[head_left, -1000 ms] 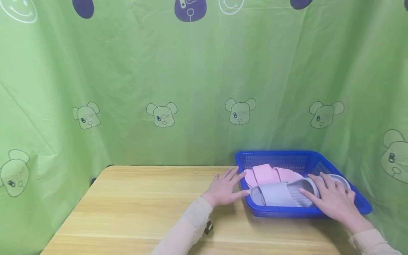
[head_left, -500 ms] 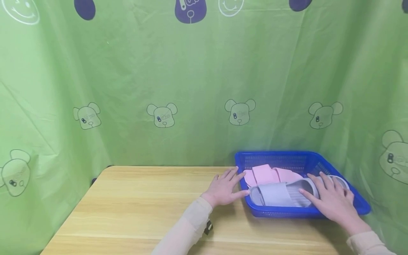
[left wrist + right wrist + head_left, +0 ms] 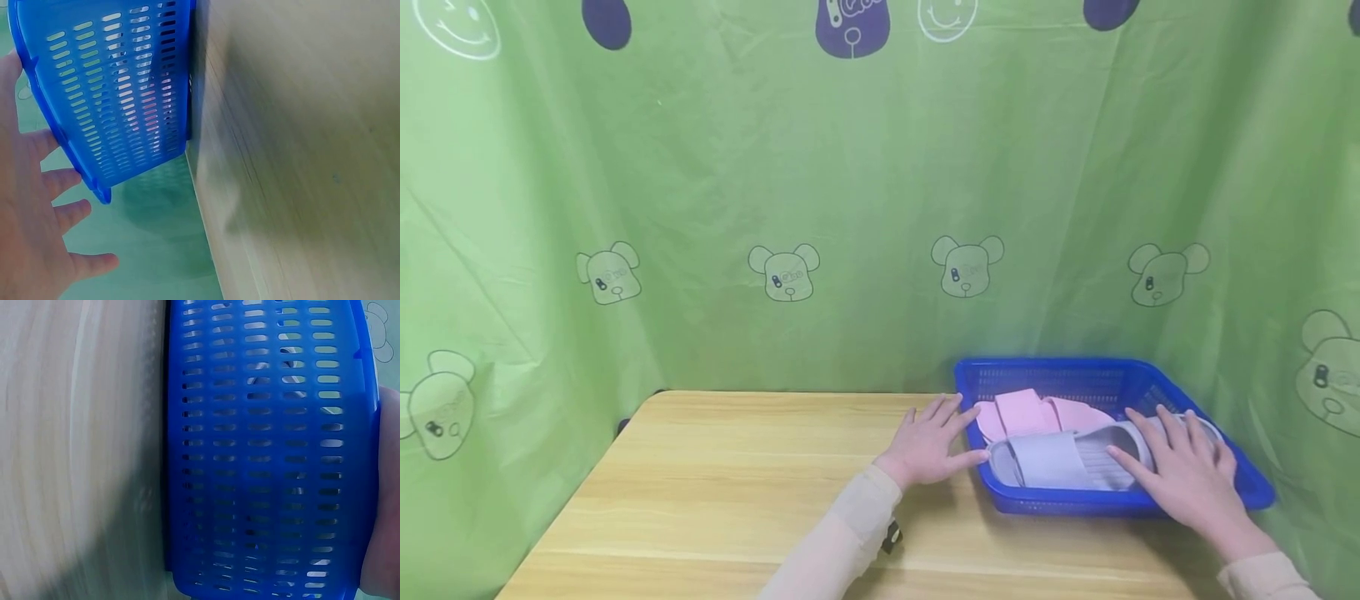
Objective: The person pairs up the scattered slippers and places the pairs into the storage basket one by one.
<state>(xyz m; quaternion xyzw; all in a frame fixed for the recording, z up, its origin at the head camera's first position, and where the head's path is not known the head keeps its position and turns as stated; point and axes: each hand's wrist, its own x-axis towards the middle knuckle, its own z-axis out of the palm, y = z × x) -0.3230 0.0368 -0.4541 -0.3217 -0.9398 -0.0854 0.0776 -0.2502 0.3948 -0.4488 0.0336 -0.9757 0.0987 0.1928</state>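
Comparing with a second ago, nothing moves: left hand (image 3: pixel 927 444) stays flat beside the basket (image 3: pixel 1251 483), right hand (image 3: pixel 1183 471) flat on the grey slipper (image 3: pixel 1060 460).

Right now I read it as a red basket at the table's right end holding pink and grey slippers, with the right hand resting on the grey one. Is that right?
Not quite: the basket is blue, not red, as the head view shows. The rest holds: it sits at the right end of the table, holds pink slippers and a grey slipper, and the right hand rests on the grey one.
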